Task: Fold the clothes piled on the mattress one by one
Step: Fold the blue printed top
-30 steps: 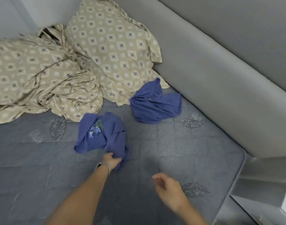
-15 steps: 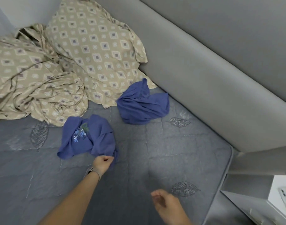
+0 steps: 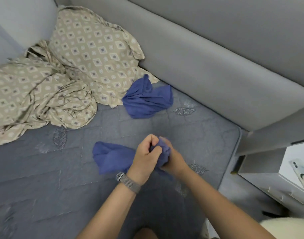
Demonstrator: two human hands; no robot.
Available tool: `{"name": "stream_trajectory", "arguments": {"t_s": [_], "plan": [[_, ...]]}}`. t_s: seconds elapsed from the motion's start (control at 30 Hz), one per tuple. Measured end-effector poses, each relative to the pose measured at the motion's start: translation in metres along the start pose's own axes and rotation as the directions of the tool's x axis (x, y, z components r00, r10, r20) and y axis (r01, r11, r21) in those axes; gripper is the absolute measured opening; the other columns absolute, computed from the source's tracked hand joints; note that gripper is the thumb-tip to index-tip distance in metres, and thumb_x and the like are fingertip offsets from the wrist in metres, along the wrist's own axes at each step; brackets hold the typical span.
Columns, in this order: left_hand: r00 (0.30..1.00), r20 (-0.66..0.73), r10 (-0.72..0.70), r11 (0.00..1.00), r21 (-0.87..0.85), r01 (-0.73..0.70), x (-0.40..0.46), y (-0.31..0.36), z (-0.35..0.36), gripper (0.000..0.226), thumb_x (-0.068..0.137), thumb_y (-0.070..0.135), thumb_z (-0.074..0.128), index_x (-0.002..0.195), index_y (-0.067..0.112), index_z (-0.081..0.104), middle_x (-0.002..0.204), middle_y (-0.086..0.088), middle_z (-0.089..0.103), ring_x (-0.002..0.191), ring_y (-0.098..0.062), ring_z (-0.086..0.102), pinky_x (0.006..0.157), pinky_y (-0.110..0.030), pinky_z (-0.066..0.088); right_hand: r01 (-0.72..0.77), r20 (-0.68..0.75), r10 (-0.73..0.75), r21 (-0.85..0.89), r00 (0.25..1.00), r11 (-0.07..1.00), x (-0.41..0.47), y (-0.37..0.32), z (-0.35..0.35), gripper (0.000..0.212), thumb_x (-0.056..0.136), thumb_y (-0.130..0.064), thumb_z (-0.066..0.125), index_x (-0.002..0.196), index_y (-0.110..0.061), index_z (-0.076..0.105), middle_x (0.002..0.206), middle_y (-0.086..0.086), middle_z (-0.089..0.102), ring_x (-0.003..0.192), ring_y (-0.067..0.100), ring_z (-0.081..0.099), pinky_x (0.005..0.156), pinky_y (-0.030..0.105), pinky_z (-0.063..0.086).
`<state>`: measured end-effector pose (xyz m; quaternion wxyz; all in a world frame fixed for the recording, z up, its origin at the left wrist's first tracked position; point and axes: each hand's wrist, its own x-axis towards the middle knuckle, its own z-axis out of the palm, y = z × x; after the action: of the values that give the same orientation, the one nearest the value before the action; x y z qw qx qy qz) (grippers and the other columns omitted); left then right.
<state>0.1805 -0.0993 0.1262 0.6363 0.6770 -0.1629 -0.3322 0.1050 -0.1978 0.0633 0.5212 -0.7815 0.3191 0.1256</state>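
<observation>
Grey quilted mattress (image 3: 44,195) fills the view, with a patterned pillow (image 3: 96,47) and crumpled sheet (image 3: 37,100) at the far left. Both hands are closed on the near blue garment (image 3: 113,156): left hand (image 3: 145,157) and right hand (image 3: 173,160) bunch one end of it above the mattress. A second blue garment (image 3: 147,102) lies farther away, beside the pillow. To fold well, the person should probably find two corners and shake the cloth flat first.

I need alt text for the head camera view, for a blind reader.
Both hands, left hand and right hand, grip one crumpled blue garment on a grey quilted mattress. A second blue crumpled garment lies farther away, beside a beige patterned pillow.
</observation>
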Motion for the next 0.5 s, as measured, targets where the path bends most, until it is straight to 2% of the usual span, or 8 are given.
{"name": "stream_trajectory", "arguments": {"t_s": [0.03, 0.1, 0.17, 0.2, 0.27, 0.37, 0.43, 0.5], "plan": [[1.000, -0.001, 0.001, 1.000, -0.018, -0.001, -0.005, 0.011, 0.014, 0.015, 0.070, 0.006, 0.042, 0.068, 0.018, 0.033, 0.058, 0.009, 0.031, 0.059, -0.006, 0.031, 0.055, -0.024, 0.028, 0.006, 0.010, -0.006, 0.010, 1.000, 1.000, -0.006, 0.001, -0.009, 0.065, 0.076, -0.018, 0.073, 0.135, -0.010, 0.048, 0.111, -0.006, 0.057, 0.091, 0.000, 0.058, 0.077, 0.001, 0.042], [0.999, -0.012, 0.035, 0.999, -0.025, -0.036, -0.016, 0.035, 0.042, 0.014, 0.069, 0.007, 0.040, 0.069, 0.020, 0.034, 0.057, 0.013, 0.030, 0.059, -0.005, 0.029, 0.054, -0.024, 0.026, -0.029, 0.002, 0.029, -0.058, 1.000, 0.998, -0.016, 0.009, -0.029, 0.058, 0.065, -0.035, 0.071, 0.119, -0.017, 0.058, 0.113, -0.004, 0.059, 0.104, 0.011, 0.061, 0.086, 0.015, 0.047], [0.989, -0.051, 0.137, 0.990, -0.013, -0.138, -0.029, 0.066, 0.064, 0.017, 0.071, 0.005, 0.040, 0.069, 0.021, 0.035, 0.059, 0.014, 0.031, 0.059, -0.001, 0.029, 0.054, -0.019, 0.027, -0.037, -0.009, 0.037, -0.366, 0.999, 0.930, -0.028, 0.014, -0.056, 0.024, 0.072, -0.041, 0.066, 0.093, -0.034, 0.057, 0.107, -0.003, 0.058, 0.116, 0.026, 0.055, 0.083, 0.028, 0.040], [0.979, -0.083, 0.185, 0.982, -0.020, -0.187, -0.036, 0.081, 0.072, 0.020, 0.073, 0.004, 0.042, 0.068, 0.022, 0.037, 0.060, 0.014, 0.032, 0.059, 0.000, 0.030, 0.053, -0.016, 0.028, -0.024, -0.017, 0.019, -0.415, 1.000, 0.910, -0.034, 0.018, -0.072, 0.012, 0.075, -0.040, 0.063, 0.080, -0.032, 0.054, 0.099, 0.000, 0.059, 0.112, 0.029, 0.055, 0.078, 0.028, 0.037], [0.960, -0.183, 0.211, 0.964, -0.123, -0.236, -0.050, 0.109, 0.080, 0.019, 0.076, 0.005, 0.050, 0.070, 0.023, 0.044, 0.061, 0.013, 0.042, 0.058, 0.000, 0.039, 0.053, -0.012, 0.035, 0.026, -0.003, -0.028, -0.249, 1.000, 0.968, -0.047, 0.027, -0.102, 0.023, 0.081, -0.033, 0.061, 0.065, -0.026, 0.046, 0.079, 0.003, 0.056, 0.090, 0.031, 0.059, 0.071, 0.032, 0.037], [0.930, -0.277, 0.243, 0.910, -0.268, -0.318, -0.072, 0.133, 0.080, 0.023, 0.064, 0.022, 0.082, 0.081, 0.023, 0.065, 0.079, 0.011, 0.065, 0.077, -0.005, 0.059, 0.071, -0.017, 0.051, 0.080, 0.031, -0.090, 0.249, 0.995, 0.965, -0.077, 0.028, -0.149, 0.011, 0.090, -0.024, 0.059, 0.079, -0.024, 0.062, 0.075, -0.003, 0.065, 0.078, 0.020, 0.060, 0.072, 0.040, 0.049], [0.915, -0.288, 0.282, 0.899, -0.255, -0.357, -0.088, 0.144, 0.084, 0.043, 0.053, 0.033, 0.090, 0.093, 0.028, 0.074, 0.101, 0.009, 0.071, 0.101, -0.009, 0.062, 0.092, -0.026, 0.051, 0.059, 0.055, -0.100, 0.504, 0.993, 0.861, -0.087, 0.018, -0.178, 0.010, 0.096, -0.020, 0.058, 0.094, -0.025, 0.067, 0.087, -0.007, 0.073, 0.084, 0.015, 0.067, 0.077, 0.038, 0.052], [0.869, -0.350, 0.349, 0.900, -0.134, -0.415, -0.102, 0.153, 0.095, 0.044, 0.071, 0.011, 0.080, 0.111, 0.025, 0.069, 0.115, 0.010, 0.068, 0.115, -0.008, 0.059, 0.102, -0.029, 0.046, 0.084, 0.081, -0.162, 0.588, 0.983, 0.804, -0.090, 0.002, -0.200, 0.016, 0.098, -0.020, 0.055, 0.109, -0.026, 0.065, 0.109, -0.003, 0.072, 0.105, 0.016, 0.066, 0.092, 0.039, 0.051]]}}
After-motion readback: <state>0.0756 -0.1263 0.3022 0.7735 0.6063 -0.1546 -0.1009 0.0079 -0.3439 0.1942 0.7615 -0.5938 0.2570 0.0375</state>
